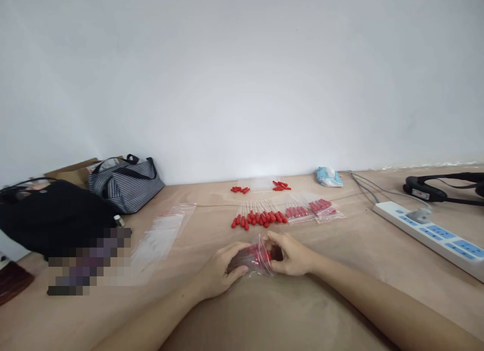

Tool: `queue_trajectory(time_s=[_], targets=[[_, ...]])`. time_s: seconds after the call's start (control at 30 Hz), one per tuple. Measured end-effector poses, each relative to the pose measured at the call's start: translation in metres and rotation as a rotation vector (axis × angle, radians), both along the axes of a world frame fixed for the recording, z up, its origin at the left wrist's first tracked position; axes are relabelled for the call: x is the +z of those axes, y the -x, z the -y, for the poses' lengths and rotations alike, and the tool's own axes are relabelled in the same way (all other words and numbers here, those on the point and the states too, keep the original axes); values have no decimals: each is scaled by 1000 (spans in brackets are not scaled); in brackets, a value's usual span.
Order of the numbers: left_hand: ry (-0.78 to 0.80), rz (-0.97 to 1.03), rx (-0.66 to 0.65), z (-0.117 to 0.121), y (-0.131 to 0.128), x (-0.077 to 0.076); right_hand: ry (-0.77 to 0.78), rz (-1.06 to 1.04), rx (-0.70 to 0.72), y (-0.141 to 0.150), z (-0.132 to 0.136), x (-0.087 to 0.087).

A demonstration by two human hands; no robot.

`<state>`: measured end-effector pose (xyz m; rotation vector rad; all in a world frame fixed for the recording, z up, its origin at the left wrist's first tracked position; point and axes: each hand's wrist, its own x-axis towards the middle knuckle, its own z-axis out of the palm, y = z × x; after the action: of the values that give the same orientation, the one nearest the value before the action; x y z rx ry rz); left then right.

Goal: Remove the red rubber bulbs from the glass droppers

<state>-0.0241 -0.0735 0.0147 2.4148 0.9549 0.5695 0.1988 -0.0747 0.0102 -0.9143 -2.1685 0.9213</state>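
My left hand [221, 270] and my right hand [289, 254] both grip a small clear plastic bag [257, 260] low over the table, and red-capped droppers show inside it. Just beyond my hands a row of loose droppers with red bulbs [259, 217] lies on the table. To its right lie filled bags of droppers [315, 209]. Further back sit two small groups of red caps [260, 187] by clear tubes.
A stack of empty zip bags [164, 235] lies left of my hands. A black bag [49, 217] and a striped bag [124, 184] stand at the far left. A white power strip [431, 235], cables, a black headset [442, 187] and a blue packet [328, 176] are on the right.
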Motion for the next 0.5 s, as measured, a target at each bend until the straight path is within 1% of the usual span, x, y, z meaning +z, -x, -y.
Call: queue_trajectory(time_s=[0.1,0.27,0.37,0.43,0.5], targets=[[14,-4,-1,0,0,1,41,-26,26,3,3,-2],[35,-23,8,1,-1,4,124,-65,-28,4,0,-8],[50,-31,12,1,-1,5,213,-111,-14,-4,-8,-6],[54,-35,25,1,-1,6,300,-158,-44,-12,-13,-3],[58,-40,38,1,-1,6,421,-229,-86,-19,-17,-1]])
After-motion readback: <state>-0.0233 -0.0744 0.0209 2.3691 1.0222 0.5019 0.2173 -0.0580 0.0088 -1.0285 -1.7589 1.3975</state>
